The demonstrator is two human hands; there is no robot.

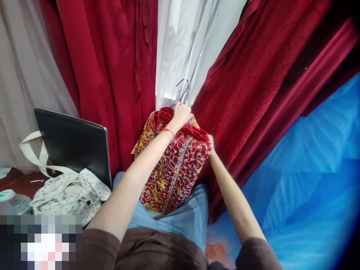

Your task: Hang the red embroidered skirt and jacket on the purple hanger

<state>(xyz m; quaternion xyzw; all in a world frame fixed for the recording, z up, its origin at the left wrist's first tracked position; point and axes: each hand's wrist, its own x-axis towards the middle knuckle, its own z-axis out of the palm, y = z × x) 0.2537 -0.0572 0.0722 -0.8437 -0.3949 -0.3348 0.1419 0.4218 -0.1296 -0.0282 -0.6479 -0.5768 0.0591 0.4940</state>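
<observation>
A red garment [180, 168] thickly embroidered in gold and silver hangs in front of my legs on a thin purple hanger [188, 89]. The hanger's hook points up, away from me. My left hand [182, 112] is closed around the hanger's neck, just above the garment's red collar. At the garment's right shoulder edge, my right hand [212, 142] grips the cloth from the side. Most of its fingers are hidden behind the fabric.
Red curtains [112, 75] hang on the left, and dark red patterned cloth [239, 93] on the right. A black chair back [75, 146] stands left, beside a white spotted cloth [70, 191] and a plastic container [12, 200]. Blue fabric [303, 187] spreads at right.
</observation>
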